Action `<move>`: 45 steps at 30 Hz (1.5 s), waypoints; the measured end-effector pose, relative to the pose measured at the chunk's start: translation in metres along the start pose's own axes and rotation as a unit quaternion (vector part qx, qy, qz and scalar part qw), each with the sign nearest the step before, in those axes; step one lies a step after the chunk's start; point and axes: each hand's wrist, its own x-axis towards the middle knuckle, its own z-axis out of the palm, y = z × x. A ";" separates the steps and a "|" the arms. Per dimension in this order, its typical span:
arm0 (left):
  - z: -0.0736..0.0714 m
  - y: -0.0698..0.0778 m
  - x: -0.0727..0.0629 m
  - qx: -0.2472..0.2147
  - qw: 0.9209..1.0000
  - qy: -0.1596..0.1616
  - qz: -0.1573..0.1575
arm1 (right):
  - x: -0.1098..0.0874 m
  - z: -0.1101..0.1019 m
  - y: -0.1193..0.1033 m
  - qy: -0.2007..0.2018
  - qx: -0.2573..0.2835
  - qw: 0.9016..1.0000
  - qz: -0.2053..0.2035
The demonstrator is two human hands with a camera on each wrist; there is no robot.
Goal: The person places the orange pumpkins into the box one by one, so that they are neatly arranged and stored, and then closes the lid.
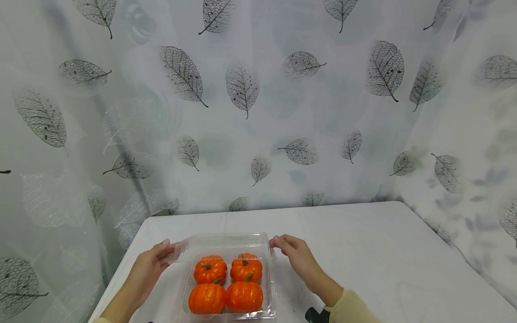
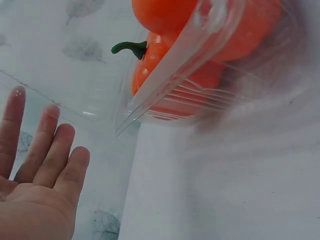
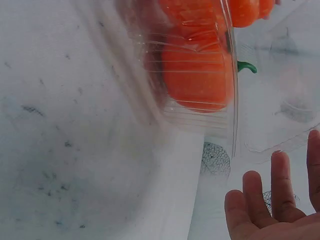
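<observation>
A clear plastic clamshell box (image 1: 273, 299) holds several orange toy pumpkins (image 1: 244, 297) with green stems. Its transparent lid (image 1: 226, 240) is raised at the far side of the pumpkins. At the lid's left edge, my left hand (image 1: 147, 269) touches it with its fingers extended. My right hand (image 1: 300, 260) is at the lid's right edge, fingertips against the plastic. Both wrist views show the fingers of the left hand (image 2: 42, 170) and the right hand (image 3: 272, 200) fairly straight; the thumbs are hidden there.
The box rests on a white-covered table (image 1: 355, 251). Behind the table hangs a pale curtain (image 1: 266, 125) printed with leaves. A dark strap or device (image 1: 317, 315) is at the right wrist, by the cream sleeve (image 1: 351, 307).
</observation>
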 end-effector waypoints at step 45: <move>0.013 -0.069 -0.060 0.101 0.989 0.009 -0.106 | -0.060 0.005 0.025 -0.129 -0.028 0.991 0.031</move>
